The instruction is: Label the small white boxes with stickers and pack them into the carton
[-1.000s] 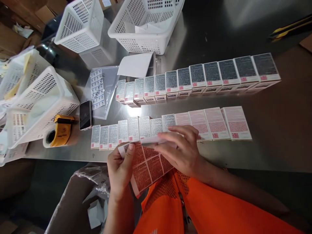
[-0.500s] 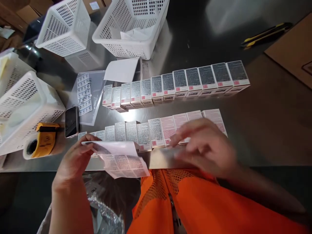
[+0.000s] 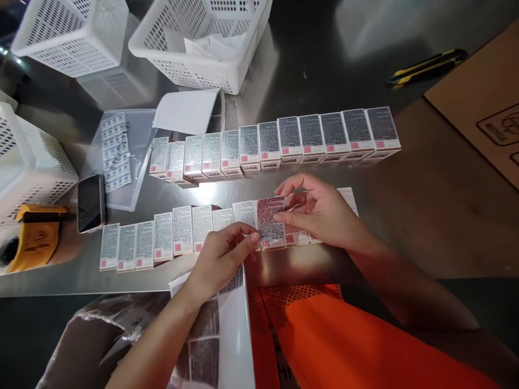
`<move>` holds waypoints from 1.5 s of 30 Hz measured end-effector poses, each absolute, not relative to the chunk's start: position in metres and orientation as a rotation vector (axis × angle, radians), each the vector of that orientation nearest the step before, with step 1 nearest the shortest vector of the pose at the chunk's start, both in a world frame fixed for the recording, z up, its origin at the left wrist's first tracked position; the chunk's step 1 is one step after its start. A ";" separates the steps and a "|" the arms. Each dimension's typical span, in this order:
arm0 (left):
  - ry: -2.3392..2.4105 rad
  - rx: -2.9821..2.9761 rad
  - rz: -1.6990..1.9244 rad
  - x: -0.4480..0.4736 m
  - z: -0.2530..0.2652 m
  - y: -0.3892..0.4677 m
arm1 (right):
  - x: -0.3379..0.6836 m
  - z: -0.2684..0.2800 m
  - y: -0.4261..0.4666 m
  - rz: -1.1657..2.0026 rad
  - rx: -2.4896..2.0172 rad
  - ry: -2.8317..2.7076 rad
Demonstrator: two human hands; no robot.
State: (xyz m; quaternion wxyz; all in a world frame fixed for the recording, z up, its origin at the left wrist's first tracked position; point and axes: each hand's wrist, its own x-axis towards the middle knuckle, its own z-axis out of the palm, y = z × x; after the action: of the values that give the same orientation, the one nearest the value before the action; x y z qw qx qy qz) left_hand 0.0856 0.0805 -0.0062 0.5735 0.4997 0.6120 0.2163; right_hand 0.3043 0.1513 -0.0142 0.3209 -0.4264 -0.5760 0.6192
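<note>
Small printed boxes (image 3: pixel 181 229) stand side by side in a near row, each with a small red square code. One box face (image 3: pixel 271 220) in this row looks darker and reddish, as if a thin see-through label lies over it. My right hand (image 3: pixel 320 210) is at its right edge, thumb and fingers closed on what seems to be the label's edge. At the lower left corner of the same box is my left hand (image 3: pixel 225 251), thumb and forefinger close together. A sheet of labels (image 3: pixel 205 319) hangs beneath my left hand, its grip partly hidden.
A second row of boxes (image 3: pixel 251 143) stands farther back. White baskets (image 3: pixel 194 67), a plastic sleeve with a code sheet (image 3: pixel 115 151), a phone (image 3: pixel 91 202) and a yellow tape dispenser (image 3: pixel 40 237) are around the left. To the right are a utility knife (image 3: pixel 427 67) and a carton (image 3: pixel 478 102).
My left hand has swung right with the label sheet, which now hangs below it, uncovering the near row's left end. My right hand has moved slightly up and left to the reddish box face.
</note>
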 end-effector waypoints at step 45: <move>1.719 1.395 0.069 0.113 -0.013 0.098 | 0.288 -0.038 0.153 0.781 -1.622 -1.994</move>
State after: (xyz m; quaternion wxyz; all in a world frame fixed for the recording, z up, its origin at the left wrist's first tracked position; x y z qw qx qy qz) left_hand 0.1134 0.0980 -0.0131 0.4469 0.5633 0.6944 0.0278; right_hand 0.2880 0.1526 -0.0384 0.2257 -0.5883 -0.7231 0.2832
